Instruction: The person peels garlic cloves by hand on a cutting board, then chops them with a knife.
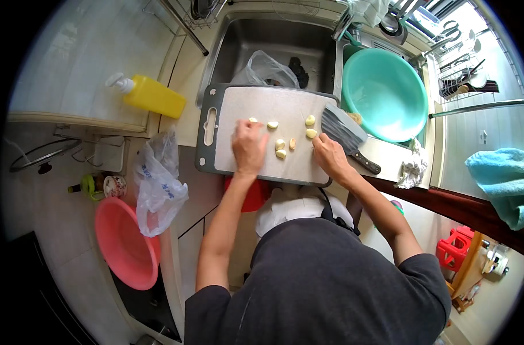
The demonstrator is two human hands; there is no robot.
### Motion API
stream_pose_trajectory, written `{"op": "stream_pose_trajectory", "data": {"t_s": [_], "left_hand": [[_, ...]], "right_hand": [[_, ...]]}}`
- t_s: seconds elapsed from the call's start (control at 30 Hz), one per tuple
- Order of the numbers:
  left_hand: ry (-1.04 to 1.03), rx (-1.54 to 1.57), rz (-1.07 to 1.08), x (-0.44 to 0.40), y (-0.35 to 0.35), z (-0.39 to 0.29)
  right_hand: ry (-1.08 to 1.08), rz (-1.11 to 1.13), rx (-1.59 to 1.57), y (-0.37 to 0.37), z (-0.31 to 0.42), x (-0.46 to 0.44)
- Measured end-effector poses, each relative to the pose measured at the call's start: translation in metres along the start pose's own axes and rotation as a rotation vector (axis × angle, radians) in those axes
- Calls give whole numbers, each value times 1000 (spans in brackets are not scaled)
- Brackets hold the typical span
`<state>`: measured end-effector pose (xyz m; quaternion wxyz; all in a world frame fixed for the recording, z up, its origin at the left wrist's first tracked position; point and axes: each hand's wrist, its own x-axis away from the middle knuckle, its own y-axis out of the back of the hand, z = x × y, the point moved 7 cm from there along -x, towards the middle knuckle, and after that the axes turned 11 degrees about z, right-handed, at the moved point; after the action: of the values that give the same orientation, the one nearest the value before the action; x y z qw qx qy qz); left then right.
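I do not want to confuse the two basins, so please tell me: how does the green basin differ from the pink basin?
Colour: the green basin is turquoise-green; the pink basin is coral pink.
Place: the green basin is right of the cutting board; the pink basin is left of it.
View: the green basin shows most of its inside; the hanging plastic bag partly covers the pink basin.
Both are rounded and open.

No text, brand or number can be read with certainty. Blue printed characters are borne by the white plastic bag (158,201), but they are too small and too creased to be made out. Reddish marks are seen on a small round container (115,186); whether they are formed by lettering or by a pattern cannot be told.
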<state>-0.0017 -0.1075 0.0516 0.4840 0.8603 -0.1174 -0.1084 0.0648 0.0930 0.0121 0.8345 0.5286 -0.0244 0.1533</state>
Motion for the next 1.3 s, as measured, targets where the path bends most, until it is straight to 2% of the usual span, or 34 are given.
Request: {"op": "stream_pose_trajectory", "data": {"t_s": [0.1, 0.17, 0.2, 0.27, 0.3, 0.33, 0.37, 0.4, 0.43, 0.47, 0.53, 0.57, 0.63, 0.8, 1.0, 1.13, 1.23, 1.3], "left_hand": [[-208, -148, 90, 8, -28, -50], [-189, -201, 108, 4, -38, -57], [-197, -175, 90, 2, -39, -59], [-210, -149, 79, 5, -41, -59], [-101, 203, 201, 2, -46, -47], [8, 552, 321, -1, -55, -38], [3, 550, 327, 0, -54, -38], [59, 888, 324, 2, -54, -36], [120, 1225, 314, 3, -50, -38], [156, 1278, 382, 4, -46, -40], [136, 1337, 374, 3, -33, -47], [116, 1397, 366, 3, -30, -50], [108, 1379, 357, 3, -26, -50], [124, 1292, 377, 2, -18, -53], [83, 1148, 307, 1, -14, -56], [91, 1176, 300, 1, -13, -56], [125, 1299, 346, 2, -12, -53], [153, 1381, 385, 2, -13, -51]], "right_hand": [[-3, -25, -43, 9, 5, -2], [29, -179, -314, 24, 1, 0], [30, -181, -310, 26, -3, -2], [-180, 77, -974, 0, -25, -6], [-180, 71, -973, 2, -25, -6], [-183, 89, -1229, -1, -25, -8], [-188, 110, -1488, -5, -22, -7], [-175, 85, -1560, 2, -15, -6], [-175, 80, -1563, 8, -10, -6], [-125, 99, -1579, 15, -3, -7], [-70, 120, -1594, 26, 6, -9], [-40, 84, -1504, 34, 8, -10], [-7, 52, -1415, 46, 13, -13], [2, -52, -947, 74, 27, -16], [7, -116, -801, 80, 36, -17], [1, -140, -787, 79, 35, -17], [22, -93, -945, 76, 33, -18], [3, 12, -1224, 67, 32, -19]]}}
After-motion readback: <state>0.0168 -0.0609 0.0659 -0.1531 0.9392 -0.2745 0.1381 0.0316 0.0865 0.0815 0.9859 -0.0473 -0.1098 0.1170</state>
